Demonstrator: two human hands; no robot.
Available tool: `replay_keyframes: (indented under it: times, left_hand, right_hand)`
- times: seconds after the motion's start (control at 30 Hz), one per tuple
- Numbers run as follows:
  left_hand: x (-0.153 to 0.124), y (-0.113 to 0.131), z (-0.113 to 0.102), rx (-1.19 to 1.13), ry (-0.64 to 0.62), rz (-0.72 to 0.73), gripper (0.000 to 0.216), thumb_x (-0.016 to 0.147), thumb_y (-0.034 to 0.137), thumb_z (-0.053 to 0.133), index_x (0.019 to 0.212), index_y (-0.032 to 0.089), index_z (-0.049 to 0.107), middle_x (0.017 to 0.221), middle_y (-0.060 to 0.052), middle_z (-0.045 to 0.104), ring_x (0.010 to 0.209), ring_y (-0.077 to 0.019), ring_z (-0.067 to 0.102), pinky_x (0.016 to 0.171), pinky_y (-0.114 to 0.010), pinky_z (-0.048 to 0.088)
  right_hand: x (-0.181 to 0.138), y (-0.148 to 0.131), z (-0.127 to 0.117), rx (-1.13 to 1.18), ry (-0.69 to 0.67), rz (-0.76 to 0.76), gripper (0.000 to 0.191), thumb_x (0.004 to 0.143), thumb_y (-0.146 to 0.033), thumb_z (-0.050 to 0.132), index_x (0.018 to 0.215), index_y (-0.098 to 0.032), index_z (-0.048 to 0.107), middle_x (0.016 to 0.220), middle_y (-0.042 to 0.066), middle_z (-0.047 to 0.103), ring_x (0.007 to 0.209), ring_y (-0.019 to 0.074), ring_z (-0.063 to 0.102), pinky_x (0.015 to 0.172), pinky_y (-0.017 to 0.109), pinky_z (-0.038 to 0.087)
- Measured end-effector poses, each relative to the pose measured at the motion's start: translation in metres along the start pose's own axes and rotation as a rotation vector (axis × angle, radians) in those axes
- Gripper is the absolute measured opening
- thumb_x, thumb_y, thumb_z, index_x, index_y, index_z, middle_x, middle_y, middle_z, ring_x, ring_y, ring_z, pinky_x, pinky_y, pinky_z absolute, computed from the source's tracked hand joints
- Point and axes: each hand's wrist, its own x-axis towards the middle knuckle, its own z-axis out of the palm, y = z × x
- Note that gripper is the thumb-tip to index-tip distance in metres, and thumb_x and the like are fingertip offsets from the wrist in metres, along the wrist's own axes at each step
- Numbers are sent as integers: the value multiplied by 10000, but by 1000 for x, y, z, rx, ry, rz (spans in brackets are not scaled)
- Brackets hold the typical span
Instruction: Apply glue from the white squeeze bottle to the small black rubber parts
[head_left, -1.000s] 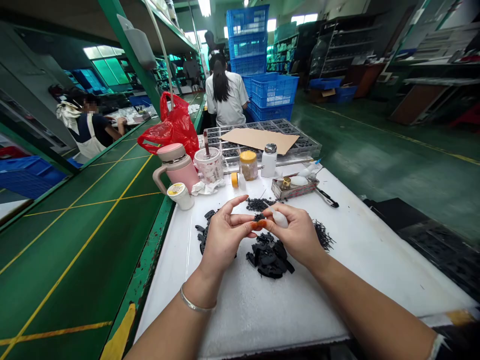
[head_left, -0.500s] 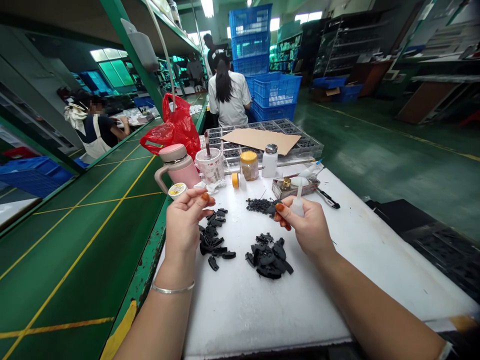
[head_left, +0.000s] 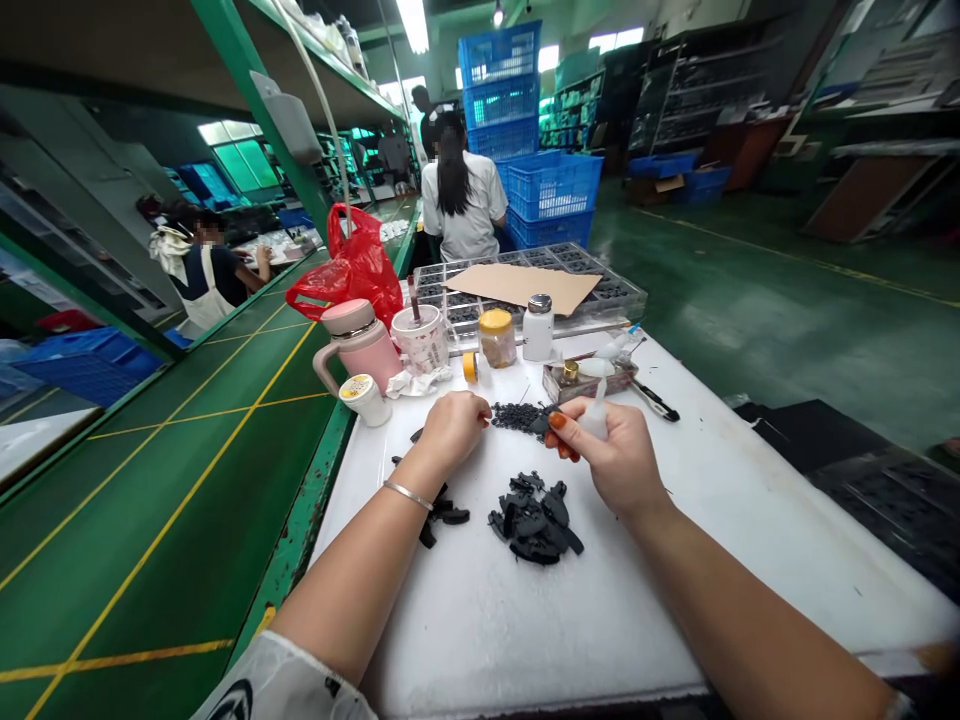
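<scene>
My right hand [head_left: 611, 455] grips a small white squeeze bottle [head_left: 596, 415] and pinches a black plastic piece [head_left: 541, 424] at its fingertips. My left hand [head_left: 452, 427] reaches down with curled fingers at the edge of a heap of tiny black parts [head_left: 516, 414]; whether it holds one I cannot tell. A pile of larger black pieces [head_left: 532, 520] lies on the white table [head_left: 525, 620] just below my right hand. Another scatter of black pieces [head_left: 442, 515] sits under my left wrist.
A pink mug [head_left: 356, 345], a white cup [head_left: 418, 335], a yellow-lidded jar [head_left: 497, 335], a white bottle [head_left: 538, 327] and a small tray [head_left: 589, 375] stand at the table's back. A red bag [head_left: 352, 265] hangs beyond. A green conveyor [head_left: 172, 450] runs left. Two people work farther off.
My hands, first together over the pile, parted. My left hand then dropped from beside the mug to the heap of tiny parts. My right hand stayed near the heap with the bottle.
</scene>
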Motion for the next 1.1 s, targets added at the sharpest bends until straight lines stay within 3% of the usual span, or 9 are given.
replay_keyframes:
  times: [0.17,0.33,0.6,0.8,1.1]
  left_hand:
    - [-1,1,12,39,-20,42,260,769,99,528,868,220,735,862,-64,703,802,-206,617,700,-289,444]
    - [-2,5,11,56,-50,98,210,802,145,519,788,188,724,852,-87,679,866,-231,599,709,-303,436]
    - [-11,1,1,-81,-10,18,136,752,169,578,816,201,693,819,-43,699,794,-196,623,710,-285,453]
    - [-24,-3,-4,-221,-51,-15,143,752,177,564,825,198,685,756,3,706,694,-138,638,614,-213,467]
    - [-19,0,5,-135,-48,40,248,743,94,526,807,204,738,833,-56,719,796,-205,631,762,-300,458]
  right_hand:
    - [1,1,0,-13,6,-11,281,796,-372,650,642,-138,624,572,33,624,484,107,498,457,234,387]
    - [2,2,1,-40,9,-27,283,802,-374,644,645,-138,626,573,32,624,488,108,502,466,236,389]
    - [3,5,-1,-63,23,-31,295,798,-379,643,628,-140,611,565,29,617,485,106,491,464,236,387]
    - [3,4,2,-77,6,-24,281,797,-378,645,650,-141,615,575,31,623,491,111,501,466,236,397]
    - [5,4,0,-84,25,-28,262,796,-352,649,641,-144,613,565,23,619,483,106,493,454,230,389]
